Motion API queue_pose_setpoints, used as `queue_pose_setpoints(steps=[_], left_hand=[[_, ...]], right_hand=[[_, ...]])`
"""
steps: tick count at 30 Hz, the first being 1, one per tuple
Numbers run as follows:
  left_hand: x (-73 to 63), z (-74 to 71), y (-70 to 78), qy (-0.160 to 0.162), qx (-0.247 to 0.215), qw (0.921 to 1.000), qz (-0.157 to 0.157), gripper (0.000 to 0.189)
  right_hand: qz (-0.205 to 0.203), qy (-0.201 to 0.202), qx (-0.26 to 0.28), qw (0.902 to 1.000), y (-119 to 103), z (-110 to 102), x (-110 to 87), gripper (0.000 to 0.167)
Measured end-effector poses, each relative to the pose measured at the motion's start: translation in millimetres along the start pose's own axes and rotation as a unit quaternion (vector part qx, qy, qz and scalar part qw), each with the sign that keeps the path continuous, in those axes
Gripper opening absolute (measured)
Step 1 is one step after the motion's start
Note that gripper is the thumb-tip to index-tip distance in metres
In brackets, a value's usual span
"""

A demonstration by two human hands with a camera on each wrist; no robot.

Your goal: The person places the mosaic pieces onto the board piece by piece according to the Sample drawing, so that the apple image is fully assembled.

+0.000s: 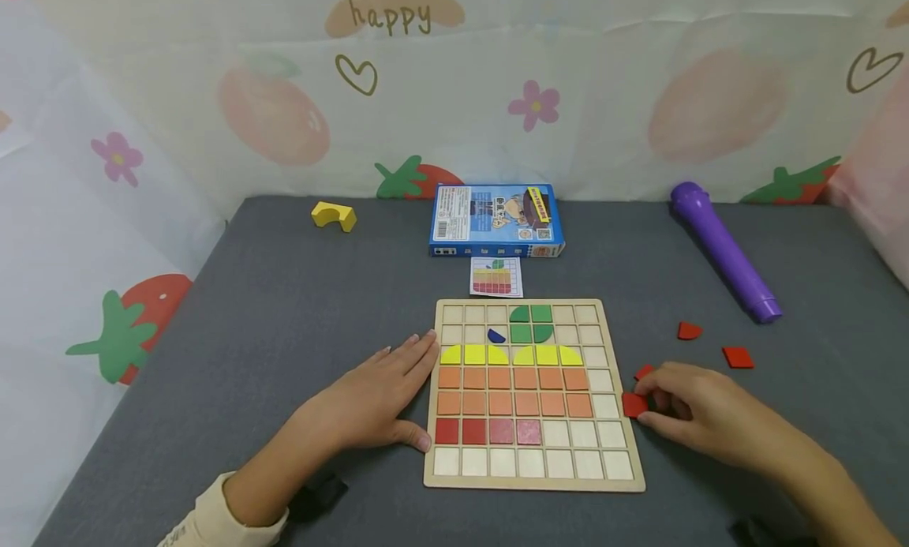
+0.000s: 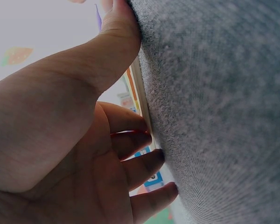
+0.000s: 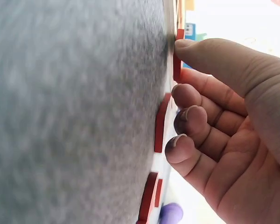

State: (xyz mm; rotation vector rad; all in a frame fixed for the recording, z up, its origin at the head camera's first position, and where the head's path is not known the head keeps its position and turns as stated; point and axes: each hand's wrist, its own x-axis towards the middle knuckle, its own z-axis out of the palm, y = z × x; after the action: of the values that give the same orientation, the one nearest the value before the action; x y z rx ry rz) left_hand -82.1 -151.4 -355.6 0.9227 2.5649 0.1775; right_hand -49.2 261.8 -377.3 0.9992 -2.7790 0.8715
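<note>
A wooden grid board [image 1: 534, 484] lies on the grey table, partly filled with green, yellow, orange, red and pink tiles and one dark blue piece [image 1: 496, 336]. Against its left edge rests my left hand [image 1: 376, 401], fingers extended and thumb apart; in the left wrist view the fingertips touch down beside the board. My right hand [image 1: 703, 413] pinches a red tile [image 1: 634, 406] between thumb and index finger at the board's right edge. The right wrist view shows that tile [image 3: 178, 56] edge-on, the other fingers curled. Another red tile [image 1: 643, 372] lies partly hidden behind the hand.
Loose red pieces, one rounded [image 1: 689, 331] and one square [image 1: 738, 357], lie right of the board. Behind it are a pattern card [image 1: 495, 277] and a blue box [image 1: 497, 219]. A yellow arch block [image 1: 334, 215] stands back left, a purple microphone-shaped object [image 1: 726, 251] back right.
</note>
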Motion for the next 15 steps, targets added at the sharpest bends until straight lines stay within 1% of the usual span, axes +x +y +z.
queue_pose_setpoints(steps=[6, 9, 15], left_hand=[[-0.9, -0.9, -0.1, 0.006, -0.005, 0.9999, 0.007, 0.114], [-1.4, -1.2, -0.3, 0.008, -0.011, 0.9998, 0.012, 0.113], [-1.5, -1.7, 0.3, 0.007, -0.011, 0.9999, 0.011, 0.114]], right_hand=[[-0.010, -0.006, 0.014, 0.9998, -11.8, 3.9, 4.5, 0.029], [-0.018, -0.017, 0.020, 0.9995, -17.9, 6.9, 8.3, 0.028], [-0.036, -0.042, 0.025, 0.9982, -29.9, 14.3, 18.9, 0.024]])
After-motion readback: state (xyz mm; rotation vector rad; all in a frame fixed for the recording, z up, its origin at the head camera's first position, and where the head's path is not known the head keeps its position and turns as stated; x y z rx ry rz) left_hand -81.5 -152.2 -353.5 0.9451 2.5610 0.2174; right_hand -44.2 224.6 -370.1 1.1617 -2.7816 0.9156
